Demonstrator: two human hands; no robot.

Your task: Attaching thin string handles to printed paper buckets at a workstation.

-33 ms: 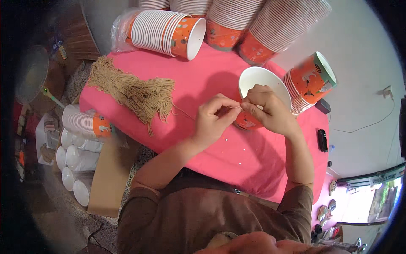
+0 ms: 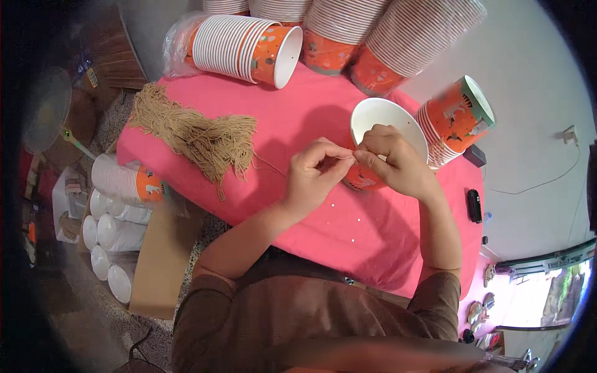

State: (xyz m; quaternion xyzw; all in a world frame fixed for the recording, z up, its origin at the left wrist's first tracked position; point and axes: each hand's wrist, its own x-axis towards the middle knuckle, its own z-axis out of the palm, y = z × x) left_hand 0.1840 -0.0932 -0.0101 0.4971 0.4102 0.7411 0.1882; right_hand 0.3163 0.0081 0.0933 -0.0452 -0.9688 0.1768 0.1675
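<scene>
Tan yarn bundle (image 2: 189, 133) trails 1 strand (image 2: 270, 165); left hand (image 2: 316, 169) and right hand (image 2: 397, 163) pinch fine thread (image 2: 349, 156); tugging could tangle the bundle; a loosened pinch could drop the thread.

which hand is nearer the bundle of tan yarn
Left. The left hand is to the right of the tan yarn bundle, apart from it; the right hand is farther right, in front of the open orange cup.

Stacked paper tubs (image 2: 230, 46), a cloth-covered table (image 2: 392, 248) and a packed cardboard box (image 2: 163, 264) suggest a small workroom, possibly at home.
</scene>
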